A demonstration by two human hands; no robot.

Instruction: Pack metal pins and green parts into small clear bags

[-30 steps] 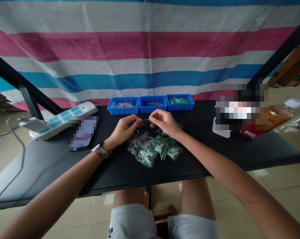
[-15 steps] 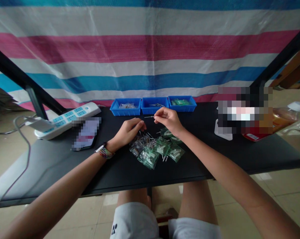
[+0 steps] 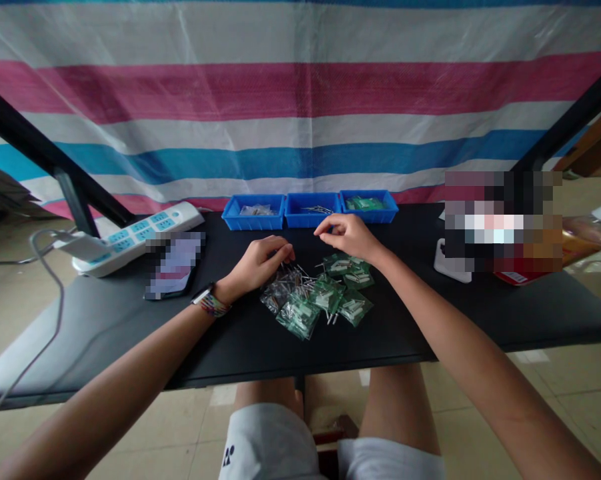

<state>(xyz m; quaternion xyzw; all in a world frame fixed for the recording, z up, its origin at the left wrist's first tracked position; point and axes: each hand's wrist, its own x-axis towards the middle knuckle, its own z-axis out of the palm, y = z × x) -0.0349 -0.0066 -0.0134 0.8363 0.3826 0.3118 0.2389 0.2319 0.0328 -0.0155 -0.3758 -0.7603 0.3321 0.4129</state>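
Observation:
My left hand (image 3: 264,261) rests at the left edge of a heap, fingers curled down and thumb against them; whatever they pinch is hidden. The heap holds loose thin metal pins (image 3: 308,283), which look like blind rivets, clear packets of dark pieces (image 3: 276,295) and green-tinted packets of white pieces (image 3: 298,316). Above its far right side hovers my right hand (image 3: 349,237), fingers loosely bent, thumb and fingertips apart, no pin visible in them. Just beyond that hand stands the middle blue bin (image 3: 300,219), with several metal pins inside.
A left blue bin (image 3: 253,222) holds clear packets, a right one (image 3: 380,216) green packets. On the left lie a power strip (image 3: 143,233) with a cable and a phone (image 3: 173,267). A white object (image 3: 453,262) and a bottle (image 3: 588,230) are at the right.
The thin metal pin that my right fingers pinched is gone from them. The fingers have loosened and the hand has shifted slightly right. My left hand stays at the heap.

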